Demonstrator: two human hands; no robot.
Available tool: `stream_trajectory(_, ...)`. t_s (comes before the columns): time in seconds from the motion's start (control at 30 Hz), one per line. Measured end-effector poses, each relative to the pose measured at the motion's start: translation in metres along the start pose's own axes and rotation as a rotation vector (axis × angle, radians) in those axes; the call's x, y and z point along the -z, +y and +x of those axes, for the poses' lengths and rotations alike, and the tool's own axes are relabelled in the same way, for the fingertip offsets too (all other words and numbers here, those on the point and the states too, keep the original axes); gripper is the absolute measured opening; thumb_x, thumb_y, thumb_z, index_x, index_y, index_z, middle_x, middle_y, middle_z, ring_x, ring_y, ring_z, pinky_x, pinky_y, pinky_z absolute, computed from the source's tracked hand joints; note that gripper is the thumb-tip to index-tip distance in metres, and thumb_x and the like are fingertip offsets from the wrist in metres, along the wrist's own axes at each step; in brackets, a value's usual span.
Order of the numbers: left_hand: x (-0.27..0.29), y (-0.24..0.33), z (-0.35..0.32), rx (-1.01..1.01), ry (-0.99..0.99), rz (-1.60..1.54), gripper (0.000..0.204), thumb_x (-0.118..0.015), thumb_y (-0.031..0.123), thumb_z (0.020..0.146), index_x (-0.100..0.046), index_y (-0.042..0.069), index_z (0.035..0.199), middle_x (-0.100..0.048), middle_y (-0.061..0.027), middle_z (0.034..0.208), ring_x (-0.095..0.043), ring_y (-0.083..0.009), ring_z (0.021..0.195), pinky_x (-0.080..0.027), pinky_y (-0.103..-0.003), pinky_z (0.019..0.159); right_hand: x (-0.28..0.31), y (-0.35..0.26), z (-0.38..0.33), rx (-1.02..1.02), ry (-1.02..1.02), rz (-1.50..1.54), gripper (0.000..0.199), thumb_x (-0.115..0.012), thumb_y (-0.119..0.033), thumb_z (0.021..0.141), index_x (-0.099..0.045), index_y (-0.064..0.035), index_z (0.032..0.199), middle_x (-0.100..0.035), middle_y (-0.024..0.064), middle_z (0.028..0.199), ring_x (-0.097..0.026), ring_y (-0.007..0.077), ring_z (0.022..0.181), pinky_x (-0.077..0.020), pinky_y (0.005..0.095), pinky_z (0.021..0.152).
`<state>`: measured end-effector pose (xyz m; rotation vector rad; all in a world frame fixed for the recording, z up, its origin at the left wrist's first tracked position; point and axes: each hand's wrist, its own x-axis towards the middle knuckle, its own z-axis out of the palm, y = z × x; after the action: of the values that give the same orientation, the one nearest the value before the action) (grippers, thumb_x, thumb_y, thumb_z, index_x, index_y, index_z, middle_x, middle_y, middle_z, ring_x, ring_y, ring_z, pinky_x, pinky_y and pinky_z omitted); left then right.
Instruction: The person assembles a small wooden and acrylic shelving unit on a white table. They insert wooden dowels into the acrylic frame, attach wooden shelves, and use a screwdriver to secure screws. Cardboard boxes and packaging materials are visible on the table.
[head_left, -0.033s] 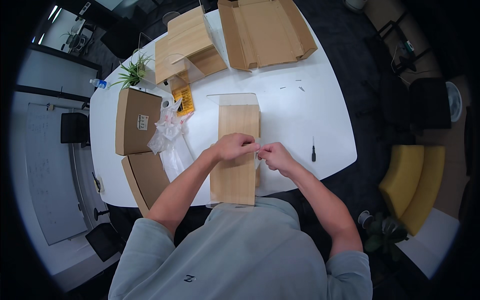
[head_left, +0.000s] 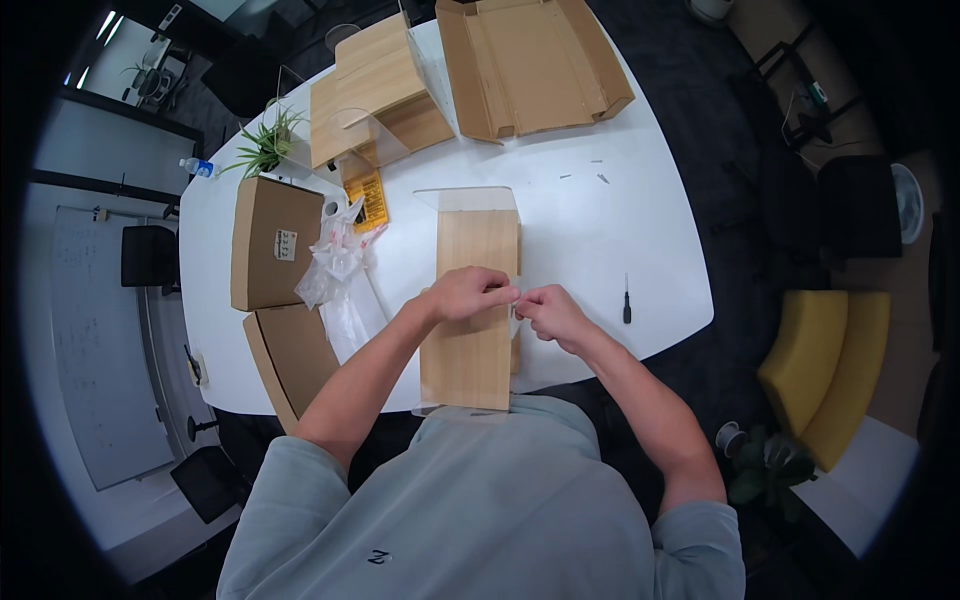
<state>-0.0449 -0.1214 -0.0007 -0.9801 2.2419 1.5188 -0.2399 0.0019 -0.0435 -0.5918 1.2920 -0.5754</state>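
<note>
A long wood-grain shelf unit lies on the table before me, with a clear plastic panel standing at its far end. My left hand lies across its top, fingers bent and pressed together, thumb reaching the right edge. Against that edge my right hand is closed, with thumb and forefinger pinched almost at the left thumb. A small pale or clear piece seems to sit between the fingertips, too small to make out. Off to the right lies a black-handled screwdriver, touched by neither hand.
On the white table several small screws lie beyond the screwdriver. An open cardboard box and another wood-grain unit stand at the back. Left are cardboard boxes, plastic wrapping, a yellow packet and a plant.
</note>
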Motion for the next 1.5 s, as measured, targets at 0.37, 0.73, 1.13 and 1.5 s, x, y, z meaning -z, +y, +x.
stream_trajectory(0.37,-0.002,0.01,-0.007,0.064,0.079,-0.062,0.056,-0.053,0.054,0.106,-0.066,0.0,0.096,-0.057,-0.0105,0.076,-0.051,-0.0236,0.075,-0.047,-0.04,0.077,0.024,0.042,0.005,0.303,0.417,-0.347,0.023,-0.064,-0.02,0.099,-0.076,-0.0005,0.101,-0.077,0.0159,0.09,-0.074,0.0285,0.085,-0.0571,0.0397,0.08)
stream_trajectory(0.73,0.009,0.005,-0.029,0.198,0.058,0.392,0.06,-0.058,0.062,0.102,-0.077,0.005,0.106,-0.077,-0.0192,0.099,-0.074,-0.0361,0.096,-0.058,-0.046,0.086,0.062,0.146,0.065,0.207,0.809,-1.045,0.014,-0.065,-0.015,0.097,-0.076,-0.0068,0.097,-0.071,0.013,0.098,-0.067,0.0329,0.103,-0.048,0.0496,0.094)
stream_trajectory(1.13,0.004,0.007,-0.017,0.203,0.206,0.511,0.062,-0.059,0.068,0.098,-0.076,0.008,0.092,-0.076,-0.0172,0.084,-0.073,-0.039,0.084,-0.058,-0.05,0.078,0.081,0.113,0.082,0.264,0.647,-0.482,0.046,-0.074,-0.026,0.092,-0.065,-0.0031,0.131,-0.066,0.0183,0.117,-0.063,0.0388,0.114,-0.0542,0.0488,0.095)
stream_trajectory(1.5,0.025,0.001,-0.029,0.332,0.289,0.45,0.055,-0.061,0.06,0.099,-0.072,0.008,0.084,-0.074,-0.0168,0.079,-0.073,-0.0397,0.081,-0.057,-0.051,0.074,0.207,-0.138,0.207,0.507,0.79,-1.317,0.045,-0.077,-0.014,0.089,-0.066,-0.0117,0.133,-0.058,0.018,0.135,-0.054,0.0375,0.129,-0.0504,0.0506,0.102)
